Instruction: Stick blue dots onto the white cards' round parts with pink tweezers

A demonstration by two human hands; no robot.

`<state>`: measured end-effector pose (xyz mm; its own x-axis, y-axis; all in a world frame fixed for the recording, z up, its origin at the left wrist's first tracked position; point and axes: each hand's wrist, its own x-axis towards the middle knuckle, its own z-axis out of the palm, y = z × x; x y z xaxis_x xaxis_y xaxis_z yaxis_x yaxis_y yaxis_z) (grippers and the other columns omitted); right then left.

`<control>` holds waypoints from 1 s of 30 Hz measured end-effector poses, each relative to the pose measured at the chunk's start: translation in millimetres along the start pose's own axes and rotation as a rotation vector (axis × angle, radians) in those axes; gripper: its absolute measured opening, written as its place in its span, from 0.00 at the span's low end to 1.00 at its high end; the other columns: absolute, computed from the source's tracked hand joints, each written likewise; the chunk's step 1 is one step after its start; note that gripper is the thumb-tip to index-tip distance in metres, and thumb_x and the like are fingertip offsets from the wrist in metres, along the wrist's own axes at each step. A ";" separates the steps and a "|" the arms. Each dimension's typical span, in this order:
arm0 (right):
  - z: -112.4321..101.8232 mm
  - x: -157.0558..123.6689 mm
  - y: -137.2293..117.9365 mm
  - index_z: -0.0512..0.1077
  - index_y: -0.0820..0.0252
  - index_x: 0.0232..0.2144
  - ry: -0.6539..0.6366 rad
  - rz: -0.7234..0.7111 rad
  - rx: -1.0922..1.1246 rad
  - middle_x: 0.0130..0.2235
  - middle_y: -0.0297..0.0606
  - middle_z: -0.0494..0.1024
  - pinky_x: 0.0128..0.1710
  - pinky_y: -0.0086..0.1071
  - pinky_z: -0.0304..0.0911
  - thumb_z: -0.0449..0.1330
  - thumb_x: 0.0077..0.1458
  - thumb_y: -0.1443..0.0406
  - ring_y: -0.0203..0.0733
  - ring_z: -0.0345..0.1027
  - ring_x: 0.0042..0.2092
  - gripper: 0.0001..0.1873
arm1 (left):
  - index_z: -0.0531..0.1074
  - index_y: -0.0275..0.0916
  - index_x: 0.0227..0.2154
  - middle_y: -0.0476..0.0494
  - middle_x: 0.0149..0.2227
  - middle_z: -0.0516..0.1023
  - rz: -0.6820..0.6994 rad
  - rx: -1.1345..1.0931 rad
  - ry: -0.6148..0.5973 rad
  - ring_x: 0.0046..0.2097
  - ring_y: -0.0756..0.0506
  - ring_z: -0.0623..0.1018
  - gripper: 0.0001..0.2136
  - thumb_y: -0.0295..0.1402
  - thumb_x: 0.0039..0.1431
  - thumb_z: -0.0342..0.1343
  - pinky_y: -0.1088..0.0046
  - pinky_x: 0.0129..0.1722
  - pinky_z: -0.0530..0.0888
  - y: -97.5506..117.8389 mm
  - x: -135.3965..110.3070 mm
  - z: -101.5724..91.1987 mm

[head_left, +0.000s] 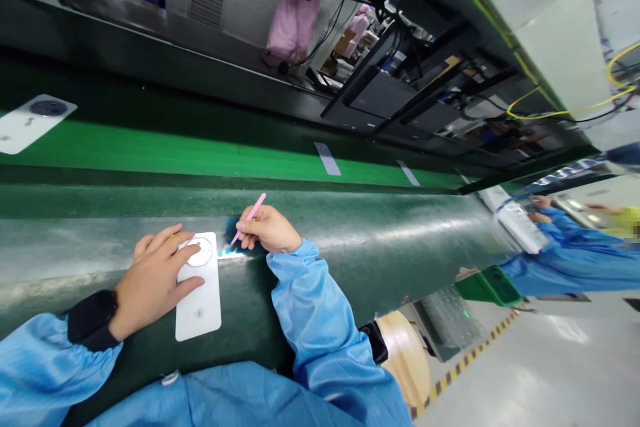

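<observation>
My left hand (163, 273), fingers spread, rests on a white phone back panel (199, 310) lying on the green work surface. Its fingertips touch the round camera ring (200, 251) near the panel's upper end. In my right hand (270, 227) is a slim pink pen-like tool (256, 205), pinched between thumb and fingers, slanting down to the left. Its lower tip is over a shiny strip with small blue spots (229, 252), just right of the panel. Part of that strip is hidden under my right hand.
Behind the work surface runs a bright green conveyor belt (175, 153). It carries another white panel (37, 121) at left and smaller-looking panels (327, 159) farther right. Dark monitors (385, 100) and cables hang above. A person in blue sleeves (560, 240) is at the far right, near a green bin (490, 285).
</observation>
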<state>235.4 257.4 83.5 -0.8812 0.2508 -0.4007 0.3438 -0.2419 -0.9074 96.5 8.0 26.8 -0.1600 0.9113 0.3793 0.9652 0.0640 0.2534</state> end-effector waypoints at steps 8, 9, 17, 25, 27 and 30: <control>40.5 5.1 2.2 0.70 0.60 0.25 0.091 0.037 -0.023 0.22 0.33 0.76 0.19 0.23 0.64 0.82 0.51 0.53 0.33 0.70 0.21 0.27 | 0.82 0.49 0.56 0.34 0.60 0.86 -0.054 -0.056 -0.105 0.67 0.23 0.78 0.20 0.51 0.68 0.61 0.42 0.57 0.77 6.3 -0.3 -5.4; 42.1 5.6 1.1 0.70 0.60 0.25 0.101 0.050 -0.043 0.21 0.33 0.75 0.19 0.23 0.64 0.81 0.53 0.54 0.33 0.69 0.21 0.26 | 0.82 0.49 0.56 0.35 0.60 0.86 -0.058 -0.062 -0.113 0.68 0.24 0.77 0.20 0.51 0.68 0.61 0.42 0.58 0.76 6.6 -0.2 -6.5; 44.4 4.7 -8.3 0.71 0.61 0.25 0.128 0.134 -0.111 0.22 0.31 0.76 0.19 0.22 0.64 0.78 0.60 0.62 0.32 0.68 0.20 0.21 | 0.82 0.49 0.58 0.34 0.59 0.86 -0.034 -0.057 -0.105 0.68 0.24 0.78 0.21 0.51 0.69 0.60 0.43 0.59 0.76 8.2 0.5 -11.2; 42.8 8.7 -8.5 0.71 0.61 0.27 0.102 0.140 -0.155 0.23 0.31 0.76 0.19 0.21 0.65 0.74 0.64 0.66 0.31 0.68 0.21 0.18 | 0.83 0.51 0.58 0.36 0.59 0.85 -0.066 -0.086 -0.135 0.69 0.25 0.77 0.21 0.52 0.69 0.60 0.44 0.60 0.75 9.2 0.3 -11.9; 42.4 9.3 -9.3 0.71 0.61 0.27 0.098 0.142 -0.172 0.23 0.31 0.76 0.19 0.21 0.65 0.75 0.64 0.63 0.32 0.69 0.21 0.19 | 0.83 0.51 0.58 0.36 0.59 0.85 -0.075 -0.083 -0.142 0.69 0.25 0.76 0.21 0.52 0.68 0.60 0.44 0.61 0.76 9.0 0.5 -11.9; 43.0 9.5 -11.7 0.70 0.61 0.27 0.103 0.146 -0.191 0.23 0.31 0.76 0.18 0.21 0.65 0.75 0.64 0.64 0.32 0.69 0.21 0.19 | 0.83 0.50 0.57 0.35 0.59 0.86 -0.072 -0.086 -0.141 0.69 0.24 0.76 0.21 0.52 0.68 0.60 0.43 0.61 0.76 8.2 0.6 -12.0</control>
<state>209.0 222.3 95.8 -0.7838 0.3225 -0.5308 0.5282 -0.1033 -0.8428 101.8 4.2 39.8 -0.1914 0.9540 0.2307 0.9302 0.1014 0.3527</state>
